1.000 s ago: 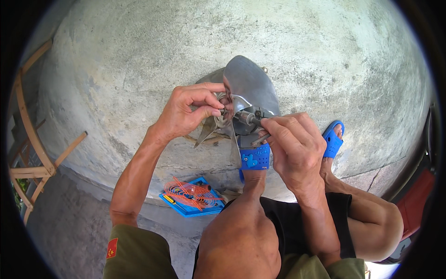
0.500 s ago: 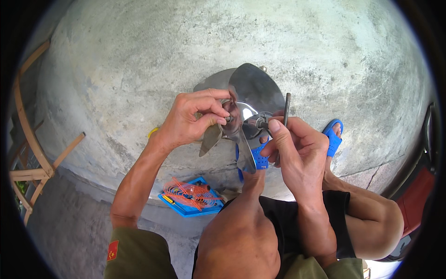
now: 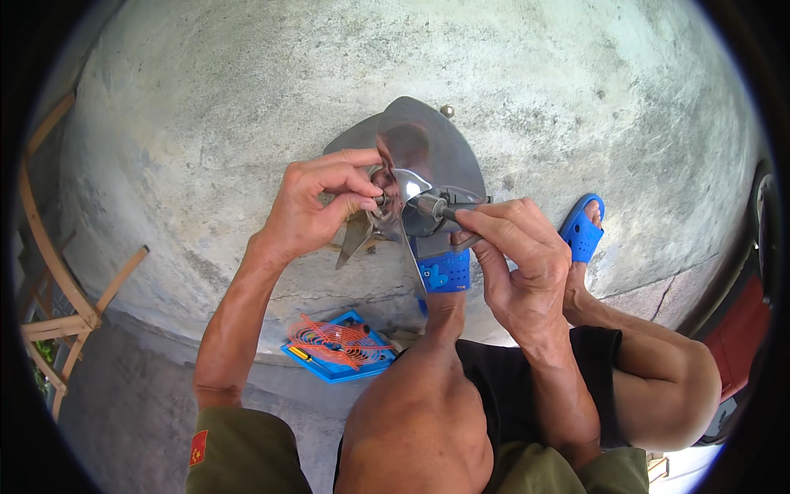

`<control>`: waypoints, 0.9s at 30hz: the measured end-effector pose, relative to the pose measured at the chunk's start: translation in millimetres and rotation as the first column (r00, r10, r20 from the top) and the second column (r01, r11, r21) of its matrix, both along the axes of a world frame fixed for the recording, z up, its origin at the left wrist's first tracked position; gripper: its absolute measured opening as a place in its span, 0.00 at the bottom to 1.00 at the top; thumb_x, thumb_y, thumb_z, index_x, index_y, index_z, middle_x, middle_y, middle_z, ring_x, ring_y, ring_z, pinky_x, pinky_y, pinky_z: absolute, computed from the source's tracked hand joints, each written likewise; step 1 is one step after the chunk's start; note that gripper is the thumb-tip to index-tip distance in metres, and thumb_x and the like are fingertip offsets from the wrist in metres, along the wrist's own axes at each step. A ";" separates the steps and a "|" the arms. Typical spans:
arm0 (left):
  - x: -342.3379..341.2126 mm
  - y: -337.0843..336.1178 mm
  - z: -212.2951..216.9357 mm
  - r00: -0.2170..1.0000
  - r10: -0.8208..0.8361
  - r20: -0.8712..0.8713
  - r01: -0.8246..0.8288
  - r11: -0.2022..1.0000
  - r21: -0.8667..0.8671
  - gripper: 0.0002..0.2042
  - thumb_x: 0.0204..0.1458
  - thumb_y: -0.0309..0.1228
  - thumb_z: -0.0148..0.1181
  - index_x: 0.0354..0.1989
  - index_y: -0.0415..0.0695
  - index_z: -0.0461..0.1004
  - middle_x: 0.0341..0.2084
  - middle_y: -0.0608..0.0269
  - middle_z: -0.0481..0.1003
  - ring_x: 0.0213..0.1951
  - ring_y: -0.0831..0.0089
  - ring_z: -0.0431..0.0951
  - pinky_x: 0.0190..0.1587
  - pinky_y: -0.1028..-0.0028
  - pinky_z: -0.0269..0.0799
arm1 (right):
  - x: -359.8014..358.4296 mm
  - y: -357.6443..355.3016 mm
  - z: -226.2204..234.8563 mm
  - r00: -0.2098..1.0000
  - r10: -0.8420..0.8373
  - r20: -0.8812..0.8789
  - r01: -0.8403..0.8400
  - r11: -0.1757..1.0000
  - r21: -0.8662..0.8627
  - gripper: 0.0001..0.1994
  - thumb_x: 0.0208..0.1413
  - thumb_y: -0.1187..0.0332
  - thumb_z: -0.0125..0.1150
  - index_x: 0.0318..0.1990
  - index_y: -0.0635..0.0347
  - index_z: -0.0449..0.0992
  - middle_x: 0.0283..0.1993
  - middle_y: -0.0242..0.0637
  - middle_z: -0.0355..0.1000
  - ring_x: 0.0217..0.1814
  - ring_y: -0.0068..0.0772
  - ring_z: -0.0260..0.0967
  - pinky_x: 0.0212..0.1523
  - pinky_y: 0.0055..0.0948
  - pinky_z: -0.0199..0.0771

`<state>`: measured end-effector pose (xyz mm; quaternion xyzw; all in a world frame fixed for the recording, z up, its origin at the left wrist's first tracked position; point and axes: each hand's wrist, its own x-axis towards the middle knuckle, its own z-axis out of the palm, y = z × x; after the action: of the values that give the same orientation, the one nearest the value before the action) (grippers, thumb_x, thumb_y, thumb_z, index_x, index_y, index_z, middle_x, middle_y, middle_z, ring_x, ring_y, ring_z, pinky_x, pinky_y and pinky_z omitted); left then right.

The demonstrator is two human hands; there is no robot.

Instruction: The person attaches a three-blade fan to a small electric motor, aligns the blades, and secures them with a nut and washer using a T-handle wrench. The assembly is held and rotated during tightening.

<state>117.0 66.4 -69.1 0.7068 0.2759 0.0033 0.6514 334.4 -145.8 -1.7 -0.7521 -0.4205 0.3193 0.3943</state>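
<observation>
both hands grasp: right hand (image 3: 518, 263) clenched on a dark tool (image 3: 444, 212), left hand (image 3: 317, 210) pinching the hub of the metal fan blade (image 3: 424, 156), held above the knees. half a second ago the tool stood lifted clear; now it sits against the hub again, so work there seems resumed. below lie a blue tray (image 3: 339, 347), blue sandals (image 3: 583, 230), then concrete floor (image 3: 247, 90) and a wooden frame (image 3: 53, 272) at left.

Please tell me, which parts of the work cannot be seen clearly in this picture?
Head view only:
- Tool tip in the right hand: hidden behind the shiny metal blade piece.
- Hub under the left hand: covered by fingertips.
- Contents of the blue tray: too small, under orange mesh.
</observation>
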 end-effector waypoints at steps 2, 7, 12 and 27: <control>1.2 3.0 2.1 1.000 -0.015 -0.016 0.015 1.000 0.011 0.11 0.51 0.08 0.72 0.41 0.34 0.88 0.61 0.42 0.87 0.49 0.65 0.92 0.51 0.68 0.89 | 2.7 0.2 -1.1 0.998 0.050 0.050 -0.050 0.999 0.007 0.18 0.49 0.83 0.74 0.49 0.63 0.90 0.45 0.40 0.86 0.43 0.46 0.80 0.44 0.42 0.78; 0.5 2.8 1.5 0.999 0.018 -0.026 -0.019 0.999 -0.031 0.10 0.53 0.08 0.70 0.41 0.33 0.88 0.62 0.43 0.87 0.49 0.66 0.93 0.51 0.68 0.89 | 4.9 0.8 -2.5 0.981 0.129 0.148 -0.132 0.991 0.013 0.17 0.47 0.80 0.73 0.48 0.62 0.91 0.45 0.37 0.86 0.43 0.43 0.80 0.45 0.42 0.76; 2.3 4.5 1.9 1.000 -0.004 -0.016 0.004 1.000 -0.013 0.10 0.52 0.07 0.71 0.40 0.33 0.88 0.62 0.42 0.87 0.49 0.65 0.93 0.50 0.68 0.89 | 4.2 3.5 -10.5 0.973 0.110 0.204 -0.132 0.987 0.096 0.17 0.46 0.80 0.72 0.47 0.62 0.90 0.45 0.38 0.86 0.44 0.43 0.80 0.45 0.42 0.76; 3.1 4.7 1.3 1.000 -0.017 0.012 0.017 1.000 0.002 0.10 0.51 0.09 0.72 0.40 0.34 0.89 0.62 0.44 0.87 0.48 0.65 0.93 0.51 0.68 0.89 | -34.7 27.7 27.5 0.589 -0.591 -0.552 0.355 0.802 -0.480 0.09 0.76 0.70 0.71 0.49 0.70 0.81 0.26 0.34 0.82 0.25 0.15 0.75 0.25 0.21 0.71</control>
<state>120.1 71.1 -67.8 0.7095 0.2661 0.0023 0.6525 299.7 -118.1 25.8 -0.7200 0.0296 0.5158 0.4633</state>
